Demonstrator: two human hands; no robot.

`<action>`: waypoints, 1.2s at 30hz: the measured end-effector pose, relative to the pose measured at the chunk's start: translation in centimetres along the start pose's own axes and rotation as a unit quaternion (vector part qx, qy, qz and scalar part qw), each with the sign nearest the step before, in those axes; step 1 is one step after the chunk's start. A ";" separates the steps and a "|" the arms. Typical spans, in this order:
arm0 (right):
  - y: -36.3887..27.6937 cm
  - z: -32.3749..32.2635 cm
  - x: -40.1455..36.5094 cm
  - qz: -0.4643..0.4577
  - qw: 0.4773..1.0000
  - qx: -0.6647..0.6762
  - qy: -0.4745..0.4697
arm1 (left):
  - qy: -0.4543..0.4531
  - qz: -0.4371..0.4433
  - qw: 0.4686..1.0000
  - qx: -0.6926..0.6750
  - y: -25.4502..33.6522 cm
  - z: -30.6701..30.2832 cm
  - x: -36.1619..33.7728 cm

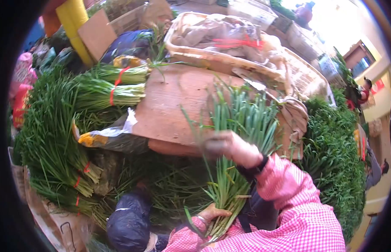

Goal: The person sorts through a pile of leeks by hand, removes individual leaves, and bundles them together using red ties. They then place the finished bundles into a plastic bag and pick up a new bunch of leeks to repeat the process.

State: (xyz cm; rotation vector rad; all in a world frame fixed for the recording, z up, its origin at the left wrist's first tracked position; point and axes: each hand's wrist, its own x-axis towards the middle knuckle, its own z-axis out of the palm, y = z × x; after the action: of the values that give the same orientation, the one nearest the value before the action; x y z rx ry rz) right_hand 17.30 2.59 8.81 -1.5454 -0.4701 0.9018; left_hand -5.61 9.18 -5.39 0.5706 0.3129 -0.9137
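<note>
A large bunch of long green stalks [229, 176] lies slantwise from my lap up onto the wooden board [174, 101]. My left hand [214, 213] is wrapped round the pale lower stalks. Above the middle of the bunch is my right hand [223, 147], blurred by motion; its fingers are smeared, and a few loose leaves rise beside it. Bundles tied with red bands [120, 86] rest at the board's left edge.
A wicker basket [229, 63] with cloth and red ties stands behind the board. Leafy greens [330, 147] are heaped at the right, more tied bundles [84, 172] at the left. A black plastic bag [129, 222] is near my left arm. People are at far right.
</note>
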 end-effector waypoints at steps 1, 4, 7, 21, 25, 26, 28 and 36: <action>0.2 0.5 -3.8 0.039 0.999 -0.024 0.005 | -0.008 -0.028 0.998 -0.061 0.8 0.9 -0.7; 1.7 -1.3 -11.8 0.085 0.981 -0.037 0.169 | 0.003 -0.058 0.995 -0.085 1.9 2.2 -1.7; 2.1 -3.1 -16.3 0.089 0.957 0.056 0.269 | -0.026 -0.080 0.990 -0.115 0.9 1.7 -0.9; 7.9 -5.7 -27.5 -0.062 0.859 -0.085 0.501 | -0.083 -0.110 0.971 -0.197 -0.3 4.1 -0.9; 4.2 -3.8 -25.8 -0.073 0.903 -0.147 0.397 | -0.131 -0.127 0.951 -0.251 -0.7 3.1 -0.7; 2.9 -3.3 -24.4 -0.087 0.904 -0.198 0.369 | -0.166 -0.120 0.946 -0.252 -0.9 2.1 -0.1; 2.4 -2.7 -21.0 -0.112 0.924 -0.193 0.312 | -0.117 -0.067 0.966 -0.222 -0.5 3.9 -0.5; 7.9 -3.4 -10.0 0.007 0.883 -0.350 0.313 | -0.180 -0.045 0.940 -0.287 -1.0 0.2 1.1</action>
State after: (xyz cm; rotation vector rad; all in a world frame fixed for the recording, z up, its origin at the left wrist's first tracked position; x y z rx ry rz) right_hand 12.23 -8.53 3.83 -2.3802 -0.3145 0.1763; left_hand -5.75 7.87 -6.04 -0.1536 0.2578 -0.9407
